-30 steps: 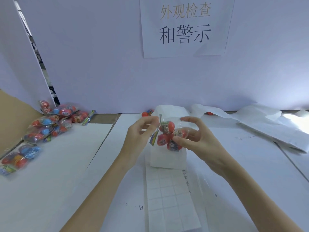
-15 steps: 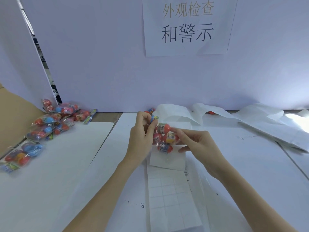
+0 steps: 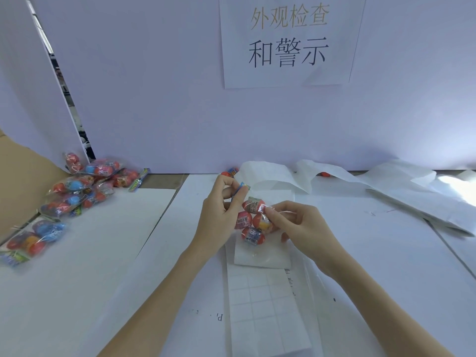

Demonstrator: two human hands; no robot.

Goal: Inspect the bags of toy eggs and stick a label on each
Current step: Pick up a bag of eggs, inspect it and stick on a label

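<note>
A gridded label sheet [image 3: 265, 310] lies nearest on the counter [image 3: 103, 253]. Above it both hands grasp one bag of toy eggs [image 3: 253, 220] — left hand [image 3: 219, 217] pinching its header, right hand [image 3: 296, 225] its side. Further bags [image 3: 77, 191] lie far left.

A clear bag of toy eggs [image 3: 252, 220] is held up above the sheet of white labels [image 3: 265, 305]. 4 red eggs show inside it. More bags of red and blue eggs [image 3: 85, 186] lie piled at the far left.
</note>
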